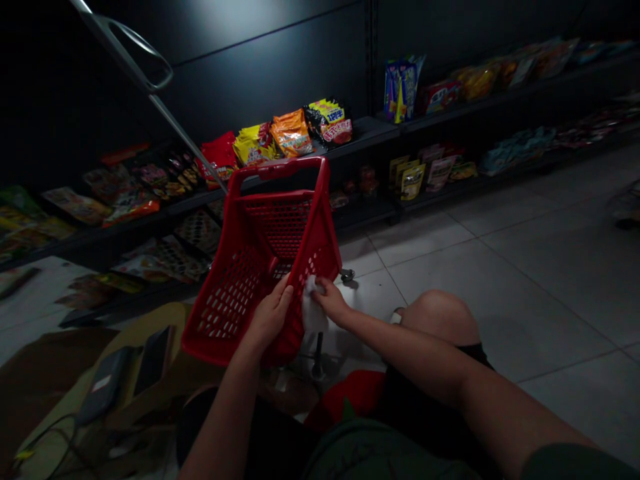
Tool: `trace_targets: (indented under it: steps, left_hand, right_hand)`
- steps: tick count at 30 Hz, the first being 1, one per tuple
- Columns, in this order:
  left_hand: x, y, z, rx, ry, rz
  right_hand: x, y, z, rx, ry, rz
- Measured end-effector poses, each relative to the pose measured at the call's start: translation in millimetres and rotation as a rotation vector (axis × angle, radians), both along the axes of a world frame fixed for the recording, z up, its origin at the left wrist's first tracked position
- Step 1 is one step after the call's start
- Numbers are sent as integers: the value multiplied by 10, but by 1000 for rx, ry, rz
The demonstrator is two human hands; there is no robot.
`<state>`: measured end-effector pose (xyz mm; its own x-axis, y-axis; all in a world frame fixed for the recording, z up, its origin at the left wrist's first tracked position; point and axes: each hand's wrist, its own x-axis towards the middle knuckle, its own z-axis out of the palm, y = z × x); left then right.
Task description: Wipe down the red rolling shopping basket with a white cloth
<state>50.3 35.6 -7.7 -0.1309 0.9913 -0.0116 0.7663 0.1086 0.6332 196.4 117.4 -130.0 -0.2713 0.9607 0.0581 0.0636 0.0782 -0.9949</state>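
A red plastic shopping basket (235,293) with perforated walls stands tilted in front of me, on a wheeled frame with a caster (348,274). My left hand (273,313) grips the rim of its near right wall, thumb on the outside and fingers inside. Against the outer face of that wall, my right hand (330,300) pinches a white cloth (314,310), which hangs down below the fingers. Whether the white thing is fabric or paper is hard to tell in the dim light. The basket's red handle bar (280,170) rises at the far side.
Dark shelves (370,133) with several snack bags (293,133) run behind the basket. A metal pole (185,137) with a looped handle leans at upper left. At lower left, a yellowish stool-like surface (170,317) holds a dark device (107,380) and a phone-like slab (154,360). Pale floor tiles (500,293) extend right.
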Motion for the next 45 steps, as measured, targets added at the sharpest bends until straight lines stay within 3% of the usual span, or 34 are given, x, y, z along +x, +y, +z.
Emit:
trace_targets:
  steps: [5,8,14,20,24,28,37,45]
  left_hand:
    - [43,-23,35,-6,18,26]
    - [50,14,58,-14,13,18]
    - [-20,133,19,-6,2,34]
    - [48,128,66,5,-1,12]
    - [57,122,78,-2,2,17]
    - [-9,101,45,-8,2,26]
    - [72,25,89,-29,-5,23]
    - [-14,57,21,-5,-23,23]
  right_hand:
    - [31,350,-17,-172,-37,-201]
    - [39,526,-11,-148,-39,-142]
    - [10,325,-149,-201,-30,15]
    - [-73,473,-176,-260,40,-104]
    - [-73,530,-195,-216,-4,-76]
    - [31,466,-227,-302,-13,-43]
    - [5,712,-249,-335,28,-142]
    - [87,526,-341,-345,23,-96]
